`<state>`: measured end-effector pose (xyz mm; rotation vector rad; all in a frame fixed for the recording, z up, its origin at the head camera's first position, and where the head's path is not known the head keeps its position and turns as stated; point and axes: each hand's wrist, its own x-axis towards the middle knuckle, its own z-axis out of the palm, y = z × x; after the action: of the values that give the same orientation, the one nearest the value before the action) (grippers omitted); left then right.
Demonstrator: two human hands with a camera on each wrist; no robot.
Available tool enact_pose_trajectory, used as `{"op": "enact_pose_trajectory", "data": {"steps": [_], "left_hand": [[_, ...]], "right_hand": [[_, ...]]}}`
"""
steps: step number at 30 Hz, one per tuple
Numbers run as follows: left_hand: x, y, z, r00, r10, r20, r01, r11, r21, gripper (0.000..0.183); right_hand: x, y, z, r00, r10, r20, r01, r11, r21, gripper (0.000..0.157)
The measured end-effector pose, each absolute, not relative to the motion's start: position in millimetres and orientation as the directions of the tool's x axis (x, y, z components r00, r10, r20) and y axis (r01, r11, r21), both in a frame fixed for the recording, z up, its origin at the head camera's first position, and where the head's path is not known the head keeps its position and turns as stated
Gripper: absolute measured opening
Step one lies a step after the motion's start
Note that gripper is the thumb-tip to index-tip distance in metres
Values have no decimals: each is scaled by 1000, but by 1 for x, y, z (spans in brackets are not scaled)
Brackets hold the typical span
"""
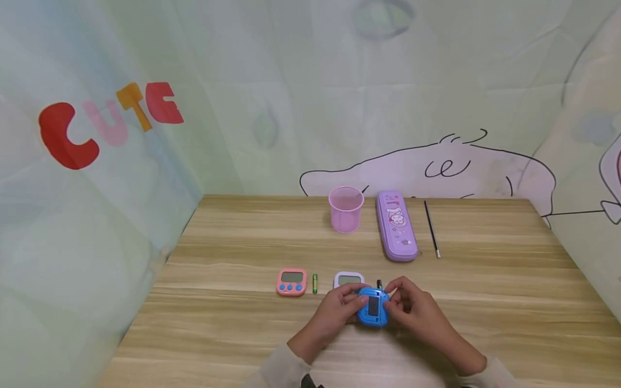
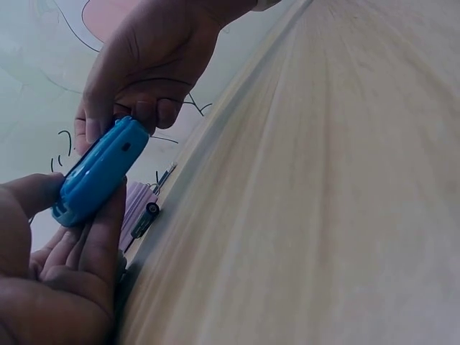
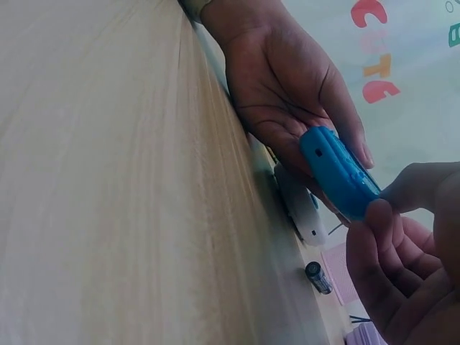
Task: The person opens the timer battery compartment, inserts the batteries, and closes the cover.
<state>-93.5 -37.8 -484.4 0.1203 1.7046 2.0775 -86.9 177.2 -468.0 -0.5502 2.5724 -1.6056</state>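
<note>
A blue digital timer (image 1: 372,307) is held off the table between both hands, a dark rectangle on its upturned face. My left hand (image 1: 336,308) grips its left side, thumb on top and fingers beneath, as the left wrist view shows. At the opposite edge my right hand (image 1: 418,311) pinches the timer with thumb and fingertips. Just behind the hands lies a white timer (image 1: 349,278), partly hidden by the left hand. A dark battery (image 1: 380,283) lies beyond the blue timer; in the right wrist view the battery (image 3: 318,277) rests on the table.
Left of the hands are a pink timer (image 1: 291,282) with blue buttons and a green battery (image 1: 315,283). Farther back stand a pink cup (image 1: 346,211), a purple pencil case (image 1: 397,226) and a pencil (image 1: 432,229). A printed curtain (image 1: 242,108) hangs behind the wooden table (image 1: 218,334).
</note>
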Motion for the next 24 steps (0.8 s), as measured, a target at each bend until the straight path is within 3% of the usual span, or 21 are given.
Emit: {"op": "enact_pose_trajectory", "data": {"steps": [18, 24], "left_hand": [[-93, -37, -484, -896, 389, -213, -296, -166, 941, 40], [-94, -38, -483, -897, 385, -216, -296, -163, 941, 40]], "right_hand": [[-91, 184, -476, -930, -334, 151, -267, 337, -903, 18], [-96, 188, -480, -912, -399, 100, -209, 242, -948, 19]]}}
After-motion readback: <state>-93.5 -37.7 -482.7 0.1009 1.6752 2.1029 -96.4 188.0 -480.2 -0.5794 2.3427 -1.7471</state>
